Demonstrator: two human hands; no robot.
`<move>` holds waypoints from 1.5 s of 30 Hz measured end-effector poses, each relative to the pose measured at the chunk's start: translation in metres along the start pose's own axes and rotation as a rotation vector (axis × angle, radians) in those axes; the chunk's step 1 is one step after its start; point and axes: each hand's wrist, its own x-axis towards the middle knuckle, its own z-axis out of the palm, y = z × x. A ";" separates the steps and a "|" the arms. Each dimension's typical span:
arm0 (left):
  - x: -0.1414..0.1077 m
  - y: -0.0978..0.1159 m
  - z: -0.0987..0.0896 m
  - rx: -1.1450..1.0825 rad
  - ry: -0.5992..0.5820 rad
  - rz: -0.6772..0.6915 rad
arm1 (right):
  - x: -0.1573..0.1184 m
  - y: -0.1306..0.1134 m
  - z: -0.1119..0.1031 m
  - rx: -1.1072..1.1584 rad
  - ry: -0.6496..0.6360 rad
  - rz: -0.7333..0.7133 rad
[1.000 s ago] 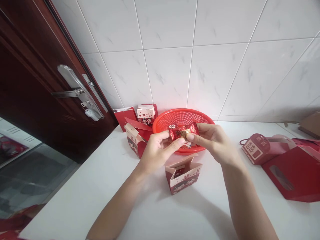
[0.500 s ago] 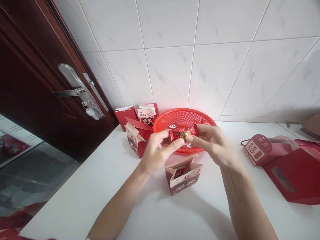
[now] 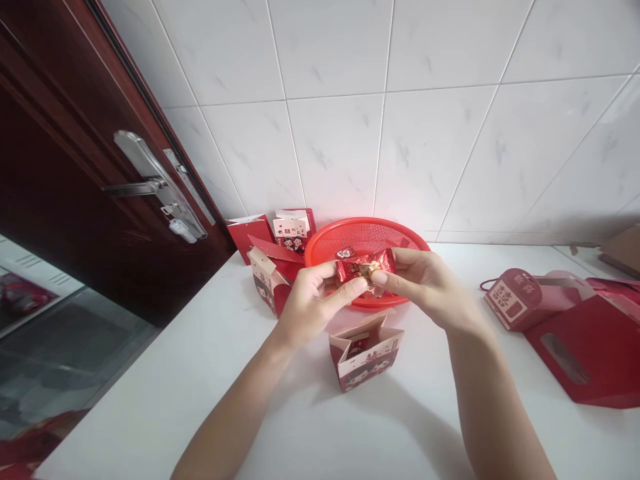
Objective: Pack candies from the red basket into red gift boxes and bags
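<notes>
Both hands pinch a red-and-gold wrapped candy [image 3: 366, 264], held level over the front of a red plastic basket [image 3: 370, 230]. My left hand [image 3: 320, 293] grips its left end and my right hand [image 3: 423, 283] its right end, thumbs on the front of the wrapper. Behind the candy, partly hidden, a few more wrapped pieces lie in the basket. Just below my hands an open red-and-cream paper gift box [image 3: 367, 367] stands upright on the white table [image 3: 320, 427]. Something red shows inside it.
Left of the basket stand an open gift box [image 3: 270, 280], a cream box [image 3: 294, 230] and a red one [image 3: 250, 233]. On the right lie a pink handled box [image 3: 515, 300] and a red box with a window [image 3: 590, 353]. A tiled wall [image 3: 335, 147] closes the back; a dark door [image 3: 75, 133] is at left.
Both hands keep the same hold on the candy, which is nearly still. The view has shifted very slightly.
</notes>
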 end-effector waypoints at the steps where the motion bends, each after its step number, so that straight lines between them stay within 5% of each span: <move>1: 0.000 0.001 -0.001 0.009 -0.003 0.001 | 0.000 0.000 -0.001 -0.006 -0.002 0.000; 10: -0.001 -0.004 -0.004 0.009 -0.040 0.026 | 0.000 0.001 -0.003 0.021 0.041 -0.054; 16: 0.000 -0.004 -0.003 -0.181 -0.039 0.117 | -0.002 0.007 -0.003 -0.134 0.091 -0.309; 21: -0.001 -0.002 -0.003 -0.076 0.009 0.238 | -0.003 0.009 -0.002 -0.303 0.091 -0.455; 31: -0.002 -0.008 0.002 0.048 0.146 0.365 | -0.006 0.001 -0.003 -0.306 -0.003 -0.349; 37: -0.005 -0.012 0.004 0.092 0.121 0.368 | -0.002 0.005 0.006 -0.144 0.150 -0.278; 45: -0.008 -0.012 0.007 0.179 0.109 0.392 | 0.000 0.005 0.006 -0.215 0.225 -0.290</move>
